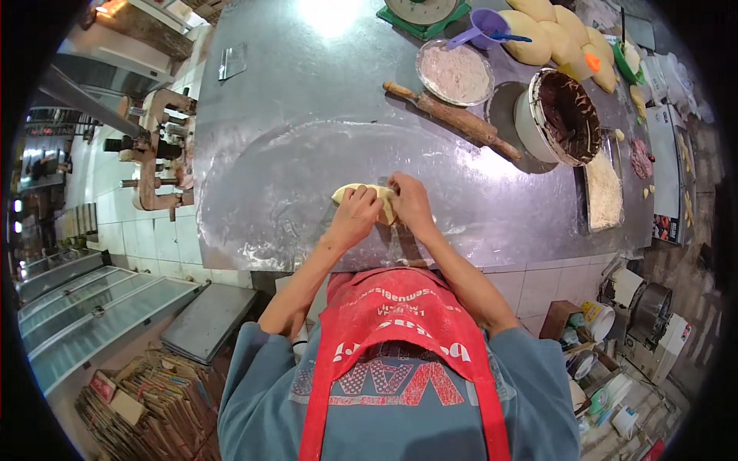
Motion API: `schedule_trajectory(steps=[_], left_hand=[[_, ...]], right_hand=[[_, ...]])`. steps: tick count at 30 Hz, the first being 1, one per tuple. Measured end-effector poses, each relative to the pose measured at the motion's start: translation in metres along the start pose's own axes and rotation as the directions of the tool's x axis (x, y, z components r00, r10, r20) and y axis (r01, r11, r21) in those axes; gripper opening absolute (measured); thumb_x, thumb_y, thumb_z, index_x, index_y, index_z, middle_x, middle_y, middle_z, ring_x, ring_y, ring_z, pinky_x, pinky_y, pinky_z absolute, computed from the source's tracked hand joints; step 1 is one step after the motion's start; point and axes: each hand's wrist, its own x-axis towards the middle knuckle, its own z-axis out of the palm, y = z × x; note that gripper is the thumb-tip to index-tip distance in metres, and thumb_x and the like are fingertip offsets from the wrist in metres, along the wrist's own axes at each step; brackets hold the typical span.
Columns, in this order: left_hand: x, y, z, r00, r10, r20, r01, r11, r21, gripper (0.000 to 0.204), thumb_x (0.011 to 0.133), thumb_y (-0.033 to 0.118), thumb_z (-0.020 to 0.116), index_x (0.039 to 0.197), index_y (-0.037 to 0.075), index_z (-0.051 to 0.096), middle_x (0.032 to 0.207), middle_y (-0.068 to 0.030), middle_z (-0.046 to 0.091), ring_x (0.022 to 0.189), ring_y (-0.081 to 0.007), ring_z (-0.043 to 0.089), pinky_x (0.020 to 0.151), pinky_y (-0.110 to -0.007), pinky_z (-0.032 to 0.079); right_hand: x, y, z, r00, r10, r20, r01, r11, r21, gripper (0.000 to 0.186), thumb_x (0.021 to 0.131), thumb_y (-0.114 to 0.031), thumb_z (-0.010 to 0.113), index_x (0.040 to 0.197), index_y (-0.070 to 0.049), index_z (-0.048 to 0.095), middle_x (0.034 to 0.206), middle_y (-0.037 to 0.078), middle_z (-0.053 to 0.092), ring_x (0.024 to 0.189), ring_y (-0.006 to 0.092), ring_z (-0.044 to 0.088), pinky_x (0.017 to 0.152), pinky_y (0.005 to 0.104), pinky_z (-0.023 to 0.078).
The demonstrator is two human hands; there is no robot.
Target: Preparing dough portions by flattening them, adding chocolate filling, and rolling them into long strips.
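Note:
A pale yellow piece of dough (343, 196) lies on the metal worktable (269, 169) in front of me, elongated and partly covered by my fingers. My left hand (355, 213) rests on it with bent fingers gripping its middle. My right hand (410, 201) is at its right end, fingers curled onto the dough. The tips of some fingers are hidden. Above my hands lies a wooden rolling pin (450, 119).
Along the back and right are a bowl of flour (453, 71), purple jug (484, 27), scale (427, 11), dough balls (526, 38), bucket of dark filling (559, 115) and tray of pale crumbs (603, 192). A rusty metal machine (157, 146) stands left of the table.

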Motion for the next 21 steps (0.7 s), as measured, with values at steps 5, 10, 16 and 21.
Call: schedule_trajectory(steps=[5,10,16,21], left_hand=[[-0.023,-0.015,-0.023,0.974,0.198,-0.109,-0.209,0.972,-0.107,0.019,0.077,0.004,0.069,0.095,0.005,0.062,0.105,-0.0101,0.063,0.104,-0.028,0.061,0.09,-0.044,0.046],[-0.077,-0.023,-0.028,0.996,0.074,-0.05,-0.078,0.994,-0.072,0.017,0.08,0.007,0.068,0.096,0.007,0.063,0.098,-0.0097,0.062,0.101,-0.0286,0.062,0.088,-0.044,0.046],[-0.073,-0.001,-0.01,0.926,-0.346,-0.15,0.304,0.921,-0.245,0.021,0.082,0.013,0.074,0.097,0.003,0.063,0.094,-0.0117,0.061,0.094,-0.0331,0.061,0.082,-0.045,0.049],[-0.033,0.005,0.014,0.766,-0.531,-0.362,0.526,0.842,-0.121,0.026,0.086,0.017,0.078,0.1,0.001,0.062,0.091,-0.0135,0.064,0.082,-0.0322,0.064,0.072,-0.043,0.051]], right_hand=[[0.002,0.006,-0.008,0.998,-0.006,-0.059,0.004,1.0,-0.03,0.011,0.08,-0.002,0.067,0.09,0.003,0.065,0.086,0.023,0.068,0.084,0.0433,0.067,0.074,0.0469,0.052],[-0.009,0.013,-0.022,0.989,0.118,-0.09,-0.118,0.993,0.001,0.009,0.08,-0.002,0.068,0.087,0.003,0.066,0.086,0.023,0.067,0.082,0.0412,0.067,0.074,0.0458,0.052],[-0.03,0.009,-0.012,0.992,-0.008,-0.123,-0.001,0.997,-0.076,0.013,0.081,-0.002,0.068,0.093,0.004,0.067,0.083,0.021,0.067,0.074,0.0302,0.068,0.07,0.0384,0.053],[-0.036,-0.001,-0.006,0.988,-0.036,-0.149,0.018,0.992,-0.121,0.013,0.081,-0.001,0.068,0.092,0.005,0.066,0.082,0.021,0.067,0.074,0.0313,0.067,0.07,0.0386,0.052]])
